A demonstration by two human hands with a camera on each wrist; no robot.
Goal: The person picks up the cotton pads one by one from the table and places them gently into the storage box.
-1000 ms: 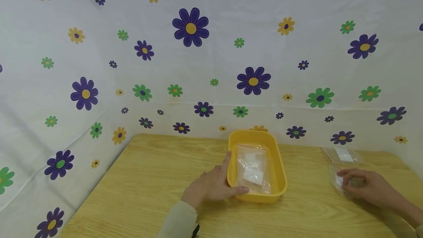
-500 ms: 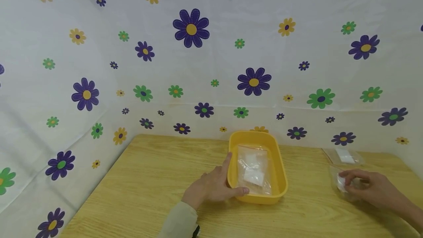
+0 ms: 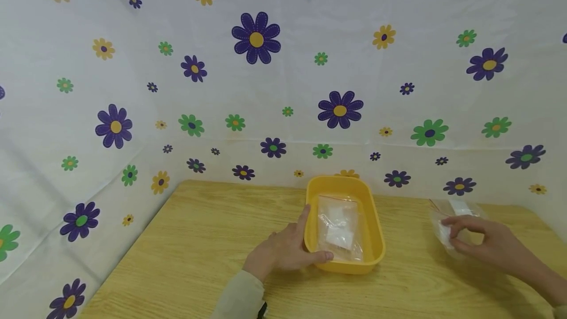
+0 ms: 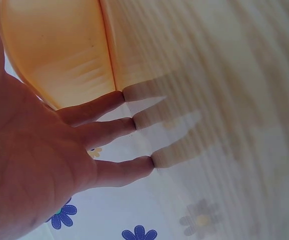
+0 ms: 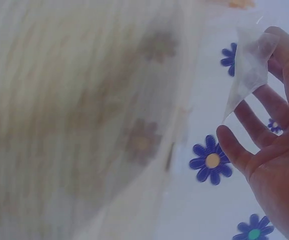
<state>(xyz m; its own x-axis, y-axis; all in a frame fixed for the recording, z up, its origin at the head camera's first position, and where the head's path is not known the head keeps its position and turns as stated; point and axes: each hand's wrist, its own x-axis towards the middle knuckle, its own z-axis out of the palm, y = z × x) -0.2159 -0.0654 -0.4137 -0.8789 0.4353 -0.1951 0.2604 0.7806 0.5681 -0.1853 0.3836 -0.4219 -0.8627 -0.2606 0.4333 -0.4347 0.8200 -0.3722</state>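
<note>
My right hand [image 3: 491, 245] pinches a clear zip bag [image 3: 440, 230] with something white in it between thumb and forefinger. In the right wrist view the bag [image 5: 249, 65] hangs above the table, while the other fingers are spread away from it. My left hand [image 3: 285, 250] rests against the left side of a yellow plastic tray [image 3: 378, 230], its thumb over the near left corner of the rim. Seen in the left wrist view, the hand's fingers [image 4: 104, 132] are fairly straight, their tips touching the table. Inside the tray lies clear zip bagging [image 3: 338, 228] with white contents.
Another clear zip bag [image 3: 460, 207] with a white piece lies at the back right of the wooden table [image 3: 199, 260], partly behind the right hand. A white flowered cloth [image 3: 283, 82] hangs behind the table and along its left side.
My right hand has lifted the zip bag off the table and moved it slightly left and up. The left hand and the tray have stayed put.
</note>
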